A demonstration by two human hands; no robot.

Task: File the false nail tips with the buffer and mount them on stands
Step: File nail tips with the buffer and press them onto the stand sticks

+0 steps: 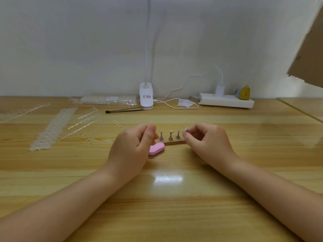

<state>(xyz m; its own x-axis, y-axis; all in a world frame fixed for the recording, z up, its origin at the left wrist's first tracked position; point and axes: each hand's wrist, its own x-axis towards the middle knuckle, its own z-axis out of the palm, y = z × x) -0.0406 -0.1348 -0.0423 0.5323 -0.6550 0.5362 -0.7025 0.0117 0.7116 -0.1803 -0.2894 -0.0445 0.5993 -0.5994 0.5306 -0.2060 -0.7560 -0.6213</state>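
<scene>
Centre frame: three stands (170, 135) bare on their strip; most mounting is left, as I judge.

Right hand (206, 142) pinches a nail tip (186, 128) at the row's right end.

Left hand (136, 144) curled, contents unclear.

Buffer (156, 148) lies on table beneath it.

Tip strips (52, 128) left.

The left hand (138, 145) covers the near left part of the pink oval buffer block (157, 147) and the left end of the brown base strip (174, 142). Whether its curled fingers hold anything cannot be determined. The right hand (206, 140) hides the strip's right end and most of the small silver stand (186, 129) it pinches. The brown cardboard panel (309, 55) is cut off at the right edge.
</scene>
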